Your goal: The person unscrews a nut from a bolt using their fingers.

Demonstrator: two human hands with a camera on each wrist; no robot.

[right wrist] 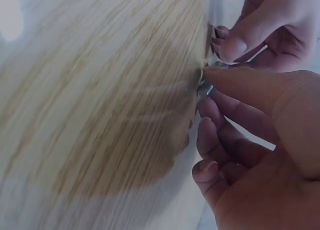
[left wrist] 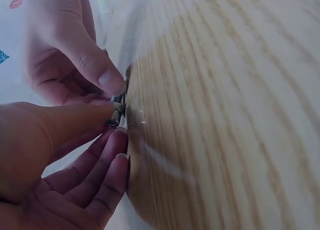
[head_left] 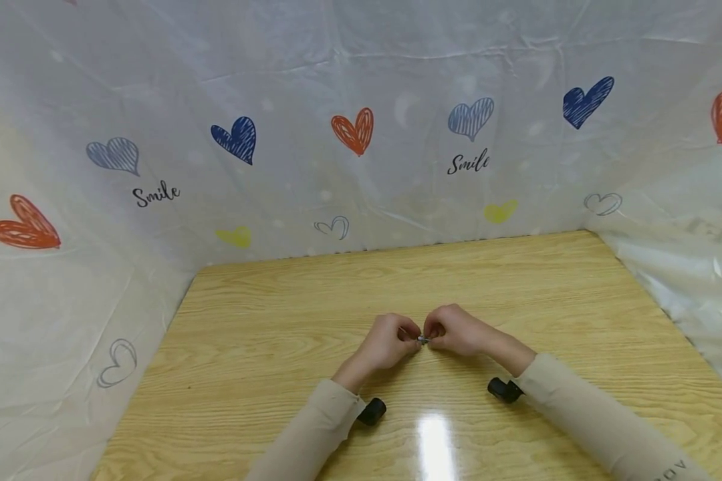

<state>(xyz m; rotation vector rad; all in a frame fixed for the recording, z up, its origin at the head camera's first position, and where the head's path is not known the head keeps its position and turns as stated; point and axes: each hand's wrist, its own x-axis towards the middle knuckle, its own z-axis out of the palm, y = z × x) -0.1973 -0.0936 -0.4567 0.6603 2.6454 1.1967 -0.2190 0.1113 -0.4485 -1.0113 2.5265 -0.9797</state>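
Observation:
Over the middle of the table, the left hand [head_left: 388, 342] and right hand [head_left: 460, 329] meet at a small metal bolt [head_left: 423, 339]. Threads show on the bolt [left wrist: 118, 98] in the left wrist view, between the two thumbs. The left hand [left wrist: 65, 135] pinches one end with thumb and fingers, its other fingers loosely curled. From the opposite side the right hand [right wrist: 260, 130] pinches the other end, where a short shiny metal piece [right wrist: 205, 89] pokes out below its thumb. Fingertips cover much of the bolt, so whether a separate nut sits on it is unclear.
The wood-grain table [head_left: 265, 334] has a glossy surface with a bright light reflection [head_left: 435, 444] near its front. A pale curtain [head_left: 361, 73] printed with hearts encloses the back and sides. Black wrist cameras [head_left: 373, 411] hang below both sleeves.

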